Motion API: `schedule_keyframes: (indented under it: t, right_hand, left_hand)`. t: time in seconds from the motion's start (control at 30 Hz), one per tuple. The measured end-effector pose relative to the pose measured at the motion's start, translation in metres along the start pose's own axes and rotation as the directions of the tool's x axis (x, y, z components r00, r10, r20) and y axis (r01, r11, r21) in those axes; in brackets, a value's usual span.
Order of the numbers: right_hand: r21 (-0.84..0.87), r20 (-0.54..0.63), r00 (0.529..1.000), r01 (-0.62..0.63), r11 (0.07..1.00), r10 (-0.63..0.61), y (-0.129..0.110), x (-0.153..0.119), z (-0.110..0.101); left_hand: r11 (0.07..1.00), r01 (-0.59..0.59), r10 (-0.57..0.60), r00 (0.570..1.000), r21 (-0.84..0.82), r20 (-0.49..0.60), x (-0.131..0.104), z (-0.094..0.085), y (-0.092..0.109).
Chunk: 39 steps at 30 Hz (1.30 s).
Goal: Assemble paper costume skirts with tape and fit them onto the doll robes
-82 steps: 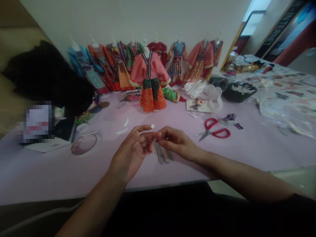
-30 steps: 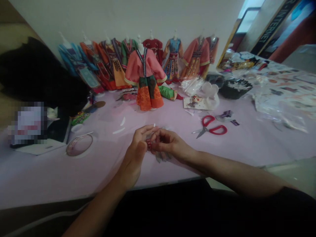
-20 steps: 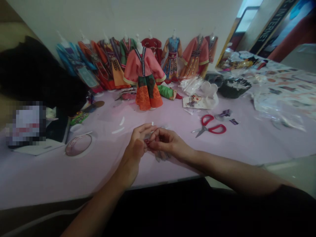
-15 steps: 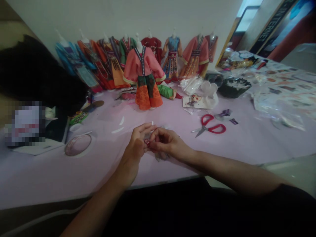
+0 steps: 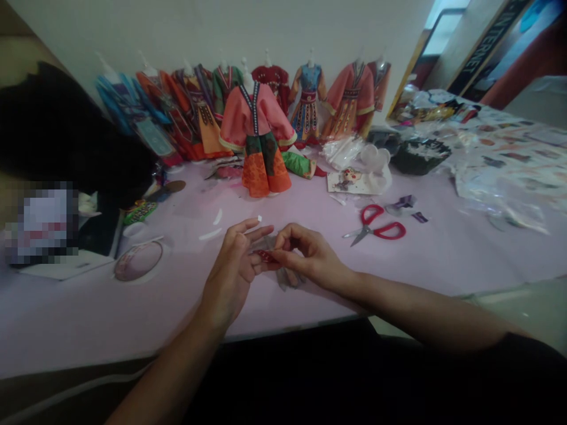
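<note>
- While the right hand (image 5: 305,251) pinches a small red patterned strip (image 5: 264,255) between thumb and forefinger above a lilac table (image 5: 155,313), the left hand (image 5: 233,257) supports its other end, upper fingers spread; whether the lower fingers clasp it cannot be told.
- Light and pliable by its look, the strip would probably crease easily, best held by its ends or edges.
- A white square (image 5: 259,219) sits on the left index fingertip; red-handled scissors (image 5: 367,228) lie to the right.

The right hand (image 5: 310,254) pinches beside the left hand (image 5: 230,268) (its upper fingers (image 5: 244,226) extended, parted).
</note>
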State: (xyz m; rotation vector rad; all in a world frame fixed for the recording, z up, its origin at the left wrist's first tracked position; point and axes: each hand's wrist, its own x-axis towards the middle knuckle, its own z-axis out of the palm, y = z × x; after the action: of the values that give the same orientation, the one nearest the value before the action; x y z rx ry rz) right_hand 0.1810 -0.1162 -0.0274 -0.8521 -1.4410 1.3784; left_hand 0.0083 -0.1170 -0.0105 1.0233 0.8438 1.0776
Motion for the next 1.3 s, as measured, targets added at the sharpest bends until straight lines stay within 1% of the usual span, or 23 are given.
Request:
schedule_keyframes:
  t: [0.07,0.13,0.17,0.23,0.3,0.37,0.4,0.47,0.5,0.57,0.6,0.67,0.73,0.77,0.87,0.93,1.0,1.07,1.13,1.23,1.3]
  right_hand:
    - [-0.215,-0.054,0.985,0.150,0.965,-0.165,-0.002,-0.001,0.002]
    - [-0.416,-0.037,0.956,0.250,0.875,-0.290,-0.002,-0.001,0.004]
    - [-0.489,-0.010,0.946,0.277,0.827,-0.323,-0.001,-0.001,0.004]
    - [-0.595,0.038,0.935,0.304,0.744,-0.351,0.002,0.000,0.004]
    - [-0.654,0.075,0.928,0.321,0.685,-0.364,0.005,0.000,0.002]
    - [-0.667,0.090,0.927,0.328,0.669,-0.364,0.005,0.001,0.000]
    - [-0.653,0.086,0.930,0.323,0.685,-0.357,0.004,0.001,-0.001]
    - [-0.573,0.041,0.947,0.284,0.768,-0.320,0.002,0.003,-0.003]
    - [-0.506,0.009,0.961,0.244,0.827,-0.278,0.002,0.004,-0.005]
    - [-0.320,-0.041,0.988,0.130,0.938,-0.151,0.001,0.006,-0.008]
    - [-0.211,-0.055,0.995,0.066,0.975,-0.079,0.002,0.007,-0.010]
    - [0.012,-0.062,0.997,-0.049,0.999,0.050,0.004,0.009,-0.014]
    - [0.194,-0.059,0.989,-0.121,0.974,0.134,0.008,0.010,-0.017]
    - [0.258,-0.057,0.984,-0.147,0.955,0.167,0.009,0.011,-0.018]
    - [0.375,-0.039,0.969,-0.212,0.902,0.244,0.013,0.010,-0.021]
    - [0.428,-0.020,0.959,-0.247,0.869,0.283,0.013,0.009,-0.022]
    - [0.471,0.012,0.946,-0.291,0.833,0.323,0.011,0.007,-0.023]
    - [0.509,0.047,0.926,-0.344,0.789,0.374,0.009,0.004,-0.024]
    - [0.545,0.076,0.906,-0.387,0.744,0.415,0.008,0.001,-0.025]
    - [0.569,0.109,0.899,-0.407,0.715,0.425,0.008,-0.002,-0.024]
    - [0.566,0.127,0.903,-0.405,0.718,0.409,0.010,-0.003,-0.022]
  left_hand:
    - [1.000,-0.006,0.006,1.000,0.005,0.002,-0.001,0.001,-0.001]
    - [1.000,-0.009,0.009,1.000,0.020,0.010,-0.001,0.002,-0.002]
    - [1.000,-0.009,0.008,1.000,0.030,0.011,-0.002,0.002,-0.003]
    - [0.999,-0.007,0.007,1.000,0.054,0.007,-0.002,0.002,-0.006]
    - [0.997,-0.018,0.018,1.000,0.079,0.009,-0.003,0.000,-0.010]
    - [0.993,-0.036,0.034,0.999,0.111,0.021,-0.004,-0.001,-0.014]
    - [0.991,-0.043,0.040,0.999,0.126,0.028,-0.004,-0.001,-0.015]
    - [0.988,-0.050,0.045,0.998,0.146,0.037,-0.005,-0.001,-0.015]
    - [0.987,-0.053,0.048,0.998,0.149,0.036,-0.005,-0.001,-0.014]
    - [0.987,-0.061,0.058,0.998,0.149,0.025,-0.005,0.001,-0.013]
    - [0.986,-0.066,0.064,0.998,0.156,0.014,-0.005,0.001,-0.012]
    - [0.976,-0.085,0.090,0.996,0.200,-0.013,-0.005,0.003,-0.010]
    - [0.953,-0.124,0.142,0.989,0.275,-0.048,-0.005,0.004,-0.010]
    - [0.937,-0.145,0.175,0.982,0.317,-0.068,-0.004,0.005,-0.011]
    - [0.877,-0.200,0.270,0.957,0.436,-0.104,-0.003,0.005,-0.016]
    - [0.812,-0.252,0.345,0.935,0.526,-0.086,-0.003,0.004,-0.021]
    - [0.696,-0.317,0.439,0.898,0.644,-0.033,-0.005,0.001,-0.026]
    - [0.540,-0.376,0.521,0.852,0.753,0.051,-0.007,-0.002,-0.030]
    - [0.418,-0.435,0.563,0.813,0.798,0.149,-0.008,-0.004,-0.033]
    - [0.332,-0.518,0.591,0.765,0.788,0.254,-0.008,-0.007,-0.035]
    - [0.284,-0.527,0.590,0.754,0.801,0.287,-0.006,-0.008,-0.035]
